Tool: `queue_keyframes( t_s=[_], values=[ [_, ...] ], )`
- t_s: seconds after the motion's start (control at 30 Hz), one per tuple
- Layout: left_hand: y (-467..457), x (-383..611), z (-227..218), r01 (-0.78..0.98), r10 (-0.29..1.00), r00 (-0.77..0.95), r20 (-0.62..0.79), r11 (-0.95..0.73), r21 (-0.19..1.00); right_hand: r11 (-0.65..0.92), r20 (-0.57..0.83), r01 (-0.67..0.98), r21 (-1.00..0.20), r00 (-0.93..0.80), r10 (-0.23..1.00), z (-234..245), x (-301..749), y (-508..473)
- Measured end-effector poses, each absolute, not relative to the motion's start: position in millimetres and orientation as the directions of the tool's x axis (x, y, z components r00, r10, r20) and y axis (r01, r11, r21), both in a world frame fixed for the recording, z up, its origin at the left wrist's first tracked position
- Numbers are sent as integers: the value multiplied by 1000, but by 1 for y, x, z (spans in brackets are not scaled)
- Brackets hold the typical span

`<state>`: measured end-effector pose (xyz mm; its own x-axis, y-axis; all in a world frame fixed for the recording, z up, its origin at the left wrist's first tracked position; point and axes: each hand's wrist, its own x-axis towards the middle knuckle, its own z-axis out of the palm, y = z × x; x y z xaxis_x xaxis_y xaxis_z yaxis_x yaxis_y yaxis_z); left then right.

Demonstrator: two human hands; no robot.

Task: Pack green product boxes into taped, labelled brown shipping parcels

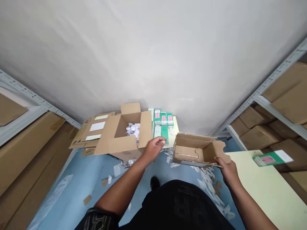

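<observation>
My right hand (228, 168) grips the near edge of a small open cardboard box (195, 150), held up over the blue floor. My left hand (154, 147) reaches forward with fingers curled around a green product box (164, 133), part of a stack of green and pink product boxes (163, 118) against the wall. A larger open carton (121, 137) with crumpled white paper (133, 129) inside sits just left of that hand.
Flattened cardboard (92, 129) lies left of the carton. Metal shelving with brown cartons (283, 105) lines the right, long boxes (26, 150) the left. A pale yellow table (259, 182) at right carries one green packet (272, 158). Paper scraps (211, 182) litter the blue floor.
</observation>
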<state>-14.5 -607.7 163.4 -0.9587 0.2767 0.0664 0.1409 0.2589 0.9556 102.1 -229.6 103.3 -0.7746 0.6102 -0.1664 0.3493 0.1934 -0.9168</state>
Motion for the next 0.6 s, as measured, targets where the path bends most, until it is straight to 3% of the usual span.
queue_keyframes(
  t_s=[0.1,0.17,0.27,0.37,0.6],
  values=[
    [-694,-76,171,186,198,-975,101,476,859,239,-214,430,-871,-769,602,108,77,-274],
    [-747,-125,167,170,200,-978,50,642,748,264,-236,472,-841,-759,607,110,65,-299],
    [-809,-193,147,126,212,-962,-175,906,404,286,-255,517,-807,-741,621,112,51,-329],
    [-842,-241,118,110,202,-927,-315,952,287,326,-234,534,-780,-732,640,115,43,-350],
    [-833,-290,54,167,229,-838,-496,972,165,387,-295,638,-666,-702,649,117,43,-368]
  ],
)
